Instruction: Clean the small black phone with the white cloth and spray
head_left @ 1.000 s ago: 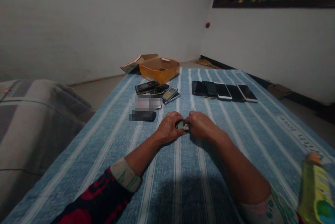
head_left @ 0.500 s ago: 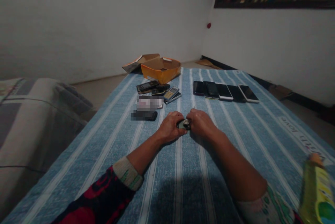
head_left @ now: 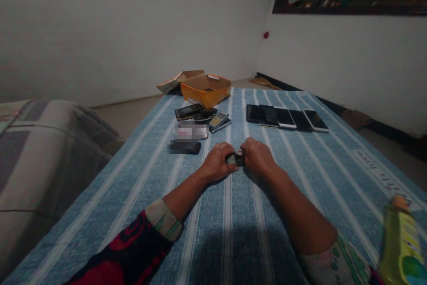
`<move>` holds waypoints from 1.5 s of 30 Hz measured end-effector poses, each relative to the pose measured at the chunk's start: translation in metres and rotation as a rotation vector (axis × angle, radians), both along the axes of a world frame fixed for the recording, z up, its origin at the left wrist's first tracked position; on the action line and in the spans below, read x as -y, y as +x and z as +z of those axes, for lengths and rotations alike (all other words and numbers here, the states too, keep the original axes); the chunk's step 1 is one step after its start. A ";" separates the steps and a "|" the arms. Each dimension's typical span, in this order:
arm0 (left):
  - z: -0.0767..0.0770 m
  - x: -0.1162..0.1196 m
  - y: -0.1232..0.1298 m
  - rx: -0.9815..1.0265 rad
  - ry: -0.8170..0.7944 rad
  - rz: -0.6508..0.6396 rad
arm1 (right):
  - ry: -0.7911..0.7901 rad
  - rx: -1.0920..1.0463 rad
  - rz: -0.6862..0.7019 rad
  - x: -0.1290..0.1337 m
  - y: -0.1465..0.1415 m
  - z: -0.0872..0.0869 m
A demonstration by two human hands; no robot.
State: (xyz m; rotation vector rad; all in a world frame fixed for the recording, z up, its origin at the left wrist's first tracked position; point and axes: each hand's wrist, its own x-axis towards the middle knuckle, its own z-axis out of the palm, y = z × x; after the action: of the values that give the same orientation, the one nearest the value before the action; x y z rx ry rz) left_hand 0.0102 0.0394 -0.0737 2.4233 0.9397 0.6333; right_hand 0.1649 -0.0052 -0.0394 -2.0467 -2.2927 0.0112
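Note:
A small dark phone (head_left: 231,159) with a greyish screen lies between my hands at the middle of the striped cloth. The fingers and thumb of my left hand (head_left: 218,162) grip its left end. My right hand (head_left: 258,157) is closed at its right end, pinching a small pale piece (head_left: 239,153) that sticks up there; the hand hides part of it. Beyond my left hand lies a loose pile of older phones, among them a silver keypad phone (head_left: 218,119). Farther right, several smartphones (head_left: 285,117) lie in a row.
An open orange box (head_left: 206,98) stands at the far edge of the blue striped cloth (head_left: 213,214). A bottle of yellow liquid (head_left: 400,245) is at the near right corner. A grey-draped piece (head_left: 50,165) stands to the left.
The pale piece at the phone's right end is tilted a little differently, and more of the phone's dark face shows. Both hands stay in nearly the same place.

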 end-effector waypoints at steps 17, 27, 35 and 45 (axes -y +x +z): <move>0.002 -0.003 -0.005 -0.004 -0.015 -0.043 | 0.097 -0.318 0.003 -0.003 0.035 0.005; 0.004 0.001 -0.008 0.004 -0.011 -0.091 | -0.117 -0.024 0.118 0.014 -0.002 0.006; 0.002 0.000 -0.004 -0.012 0.003 -0.084 | -0.072 -0.034 0.031 0.010 0.003 -0.003; 0.001 -0.001 -0.002 -0.021 0.039 -0.074 | 0.066 -0.054 -0.081 0.004 -0.002 -0.007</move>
State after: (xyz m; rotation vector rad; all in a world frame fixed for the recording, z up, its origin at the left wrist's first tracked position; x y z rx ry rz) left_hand 0.0078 0.0404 -0.0723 2.4915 0.8486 0.6055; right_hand 0.1631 -0.0093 -0.0467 -2.0786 -2.1480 -0.0130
